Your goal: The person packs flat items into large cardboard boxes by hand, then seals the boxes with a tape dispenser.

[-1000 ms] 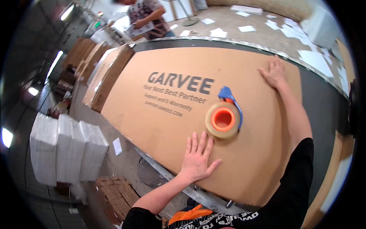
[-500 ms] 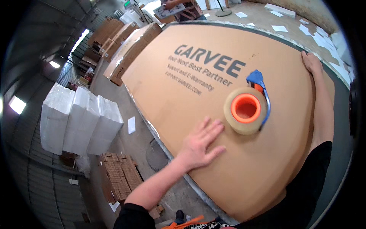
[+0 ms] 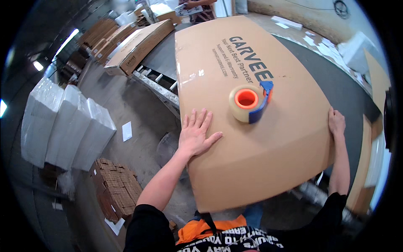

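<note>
A large flat cardboard box [image 3: 252, 155] with dark print lies in front of me on a dark-topped work table [image 3: 308, 54]. Its near end juts out over the table edge towards my body. My left hand [image 3: 195, 135] rests palm down near the box's left edge, fingers spread. At the right edge, my right hand [image 3: 336, 122] has its fingers bent around the cardboard. Between the two hands, a bit farther off, a tape dispenser [image 3: 257, 114] with a blue frame, orange hub and wide roll of clear tape sits on the box, touched by neither hand.
Another long cardboard box [image 3: 142, 44] lies beyond a metal roller frame [image 3: 157, 88] at the far left. White foam blocks [image 3: 63, 126] and a stack of brown cardboard [image 3: 117, 189] stand on the left floor. A co-worker [image 3: 201, 10] is at the far end.
The box has swung round clockwise and come nearer to me, carrying the tape dispenser along. My left hand has shifted to its left edge, while my right hand keeps hold of the right edge.
</note>
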`<state>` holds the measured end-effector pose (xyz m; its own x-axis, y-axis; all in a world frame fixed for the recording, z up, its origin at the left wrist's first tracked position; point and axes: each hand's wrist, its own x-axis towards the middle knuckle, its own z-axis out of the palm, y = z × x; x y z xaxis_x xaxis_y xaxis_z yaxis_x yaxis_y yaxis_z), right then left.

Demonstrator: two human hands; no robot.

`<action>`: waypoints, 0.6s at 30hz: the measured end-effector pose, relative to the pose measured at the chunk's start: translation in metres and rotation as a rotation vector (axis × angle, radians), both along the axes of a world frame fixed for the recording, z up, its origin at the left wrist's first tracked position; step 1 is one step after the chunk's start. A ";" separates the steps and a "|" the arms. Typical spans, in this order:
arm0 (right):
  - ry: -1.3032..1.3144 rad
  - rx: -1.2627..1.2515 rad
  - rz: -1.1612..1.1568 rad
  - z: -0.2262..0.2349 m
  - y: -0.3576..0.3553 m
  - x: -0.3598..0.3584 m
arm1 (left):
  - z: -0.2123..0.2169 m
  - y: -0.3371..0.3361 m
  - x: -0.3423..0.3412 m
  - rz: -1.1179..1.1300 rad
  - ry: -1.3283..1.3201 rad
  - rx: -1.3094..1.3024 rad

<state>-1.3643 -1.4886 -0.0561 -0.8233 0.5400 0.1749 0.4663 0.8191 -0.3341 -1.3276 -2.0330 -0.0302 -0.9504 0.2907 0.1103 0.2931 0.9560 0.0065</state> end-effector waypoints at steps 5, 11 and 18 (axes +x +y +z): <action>0.135 0.027 -0.174 -0.002 -0.129 0.135 | 0.006 -0.101 0.039 -0.167 -0.008 -0.026; 0.330 -0.022 -0.438 -0.030 -0.277 0.218 | 0.004 -0.169 0.061 -0.321 -0.056 -0.129; 1.137 0.078 -0.219 -0.076 -0.289 0.210 | -0.023 -0.106 0.068 -0.569 0.269 -0.104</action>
